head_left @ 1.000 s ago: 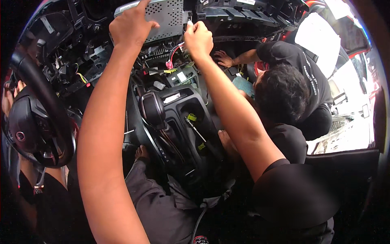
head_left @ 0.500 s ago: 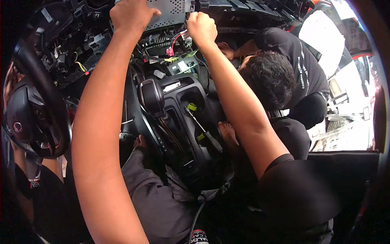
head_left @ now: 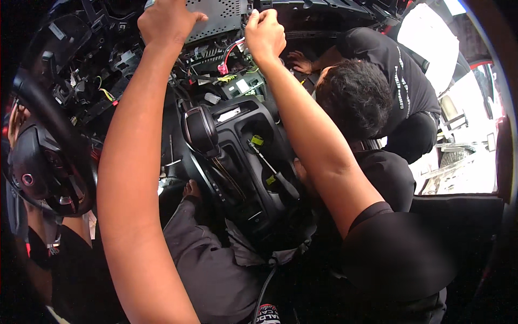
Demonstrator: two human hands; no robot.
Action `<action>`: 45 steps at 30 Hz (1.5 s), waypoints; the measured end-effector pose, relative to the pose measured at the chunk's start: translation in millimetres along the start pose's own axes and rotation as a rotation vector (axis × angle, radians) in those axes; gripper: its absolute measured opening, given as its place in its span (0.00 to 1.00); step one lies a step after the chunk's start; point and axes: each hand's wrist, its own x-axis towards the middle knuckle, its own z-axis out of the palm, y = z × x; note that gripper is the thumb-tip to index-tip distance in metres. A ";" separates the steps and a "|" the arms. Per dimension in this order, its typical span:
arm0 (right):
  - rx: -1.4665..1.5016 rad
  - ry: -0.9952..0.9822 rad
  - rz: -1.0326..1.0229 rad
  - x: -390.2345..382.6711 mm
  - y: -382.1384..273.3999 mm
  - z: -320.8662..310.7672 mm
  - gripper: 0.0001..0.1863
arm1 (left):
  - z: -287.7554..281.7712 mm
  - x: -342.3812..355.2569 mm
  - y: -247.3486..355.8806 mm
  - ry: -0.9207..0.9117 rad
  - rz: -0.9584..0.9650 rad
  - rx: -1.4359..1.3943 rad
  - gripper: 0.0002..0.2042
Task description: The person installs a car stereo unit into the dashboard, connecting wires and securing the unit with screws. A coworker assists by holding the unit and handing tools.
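Car interior, dashboard opened up. Clock taken from the middle of the view.

Metal box (head_left: pixel 218 21), grey and punched with small holes: between 11 and 12, at the dashboard, its top cut off by the upper edge of the view.

Left hand (head_left: pixel 170 24): at 11, by the box's left side. Thumb spread wide over the holed face; fingertips run out of view, so cannot tell how firmly it grips.

Right hand (head_left: pixel 265 36): at 12, just beside the box's right edge. Fingers curled in narrow; cannot tell whether they pinch anything.

Below the box, toward 11: loose wiring, red wire ending in a pink plug (head_left: pixel 223 68).

Gear lever (head_left: pixel 200 129) at 10, upright on the dark console (head_left: pixel 229 130). Near the middle, a hand tool (head_left: pixel 274 171) with silver shaft and dark handle lies slantwise on the console, tip toward 11, handle toward 5. Yellow-green scrap (head_left: pixel 257 140) close to the tip.

Steering wheel (head_left: pixel 59 124) between 9 and 10. Bare foot (head_left: pixel 191 189) at 8.

Co-worker (head_left: pixel 399 81) in black shirt crouches at 2, head bent; co-worker's hand (head_left: pixel 300 62) between 12 and 1, well apart from the box.
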 end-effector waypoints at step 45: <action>-0.240 -0.164 -0.150 10.9 -2.0 -22.3 0.23 | 13.7 -1.2 8.0 0.068 0.024 0.040 0.34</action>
